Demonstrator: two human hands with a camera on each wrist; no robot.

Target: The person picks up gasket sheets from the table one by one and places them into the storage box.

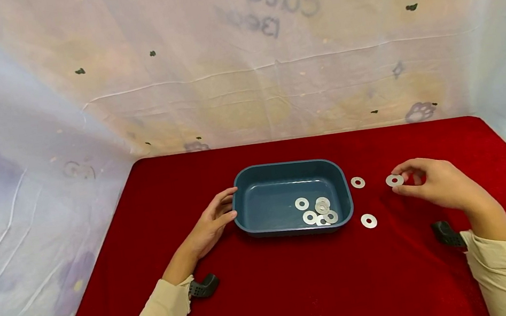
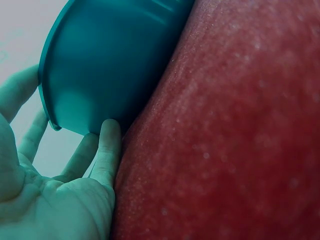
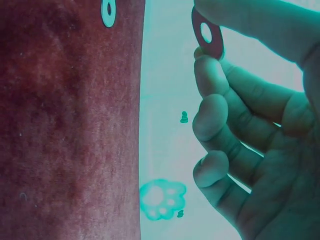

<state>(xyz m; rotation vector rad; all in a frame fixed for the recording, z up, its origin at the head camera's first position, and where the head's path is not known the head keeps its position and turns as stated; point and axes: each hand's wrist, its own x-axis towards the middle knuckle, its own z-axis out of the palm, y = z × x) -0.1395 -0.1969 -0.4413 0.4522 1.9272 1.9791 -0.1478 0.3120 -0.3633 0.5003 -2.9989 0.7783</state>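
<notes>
In the head view my right hand [image 1: 441, 185] pinches a flat metal washer [image 1: 389, 182] between thumb and index finger, to the right of a dark blue plastic basin [image 1: 267, 207]. The right wrist view shows the held washer [image 3: 216, 49] on edge at the fingertips, the other fingers curled below it. My left hand [image 1: 209, 226] is at the basin's left end, its fingers fairly straight and touching the rim and outer wall [image 2: 100, 75]. Several washers [image 1: 302, 209] lie in the basin's right part, some overlapping. Two more washers, a far one [image 1: 353, 184] and a near one [image 1: 364, 222], lie just right of the basin.
A red cloth [image 1: 301, 291] covers the table. Pale printed curtains [image 1: 222, 76] hang behind it and at both sides. Black wrist-worn devices, one left [image 1: 205, 286] and one right [image 1: 447, 234], stick out near the sleeves.
</notes>
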